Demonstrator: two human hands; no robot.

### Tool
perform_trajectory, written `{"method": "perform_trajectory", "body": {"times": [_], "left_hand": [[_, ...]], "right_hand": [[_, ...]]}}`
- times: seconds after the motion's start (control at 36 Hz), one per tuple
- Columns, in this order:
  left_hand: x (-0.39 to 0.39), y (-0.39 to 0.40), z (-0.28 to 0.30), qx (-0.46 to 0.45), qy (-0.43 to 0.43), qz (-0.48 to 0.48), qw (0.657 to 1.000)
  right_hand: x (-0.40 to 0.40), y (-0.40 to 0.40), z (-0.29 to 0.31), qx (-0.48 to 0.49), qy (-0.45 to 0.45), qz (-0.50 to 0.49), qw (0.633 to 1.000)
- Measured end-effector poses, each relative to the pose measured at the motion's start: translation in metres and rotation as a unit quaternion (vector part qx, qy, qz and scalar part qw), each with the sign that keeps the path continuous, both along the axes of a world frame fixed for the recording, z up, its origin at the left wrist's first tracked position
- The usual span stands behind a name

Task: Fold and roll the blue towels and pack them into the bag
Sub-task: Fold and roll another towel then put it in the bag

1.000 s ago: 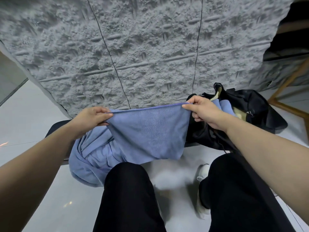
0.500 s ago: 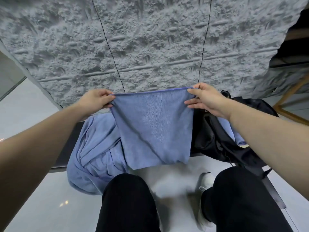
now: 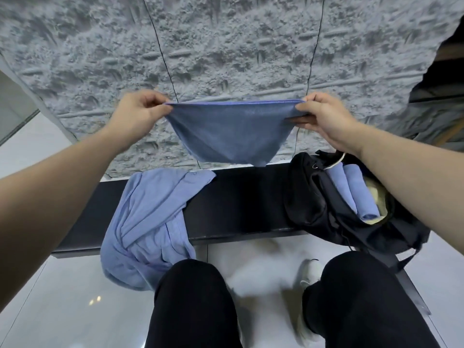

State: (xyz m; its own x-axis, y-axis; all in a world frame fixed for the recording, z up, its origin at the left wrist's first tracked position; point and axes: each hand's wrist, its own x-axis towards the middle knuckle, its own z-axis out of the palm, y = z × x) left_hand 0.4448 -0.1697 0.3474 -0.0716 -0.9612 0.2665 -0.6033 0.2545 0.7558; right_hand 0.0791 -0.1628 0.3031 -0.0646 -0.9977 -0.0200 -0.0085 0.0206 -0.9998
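Held towel: a blue towel (image 3: 232, 133) hangs mid-frame in front of the textured grey wall (image 3: 226, 46), sagging between its pinched corners.
Left hand (image 3: 136, 114): pinches the left corner.
Right hand (image 3: 324, 116): pinches the right corner.
Pile: loose blue towels (image 3: 148, 227) spill over the black bench (image 3: 241, 204), lower edge hidden behind a knee.
Bag: the black bag (image 3: 316, 204) at right holds rolled towels (image 3: 351, 192), partly covered by the right forearm.

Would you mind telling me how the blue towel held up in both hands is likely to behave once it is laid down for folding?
The towel looks floppy: pinched by the left hand and right hand, it sags between them. It seems light, since fingertip pinches carry it. It will probably crumple like the blue pile on the bench.
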Motion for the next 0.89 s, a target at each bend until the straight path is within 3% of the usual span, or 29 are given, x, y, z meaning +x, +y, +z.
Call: {"method": "perform_trajectory", "body": {"times": [0.22,0.42,0.5,0.89], "left_hand": [[0.005,0.032,-0.065,0.095,-0.11,-0.035,0.989],[0.01,0.065,-0.119,0.192,-0.152,-0.079,0.966],[0.015,0.075,-0.133,0.219,-0.165,-0.083,0.958],[0.016,0.116,-0.15,0.254,-0.142,-0.072,0.954]], "right_hand": [[-0.009,0.023,-0.062,0.069,0.192,0.068,0.977],[-0.009,0.051,-0.094,0.097,0.237,0.127,0.958],[-0.008,0.058,-0.096,0.112,0.296,0.166,0.934],[-0.009,0.101,-0.124,0.149,0.363,0.232,0.89]]}}
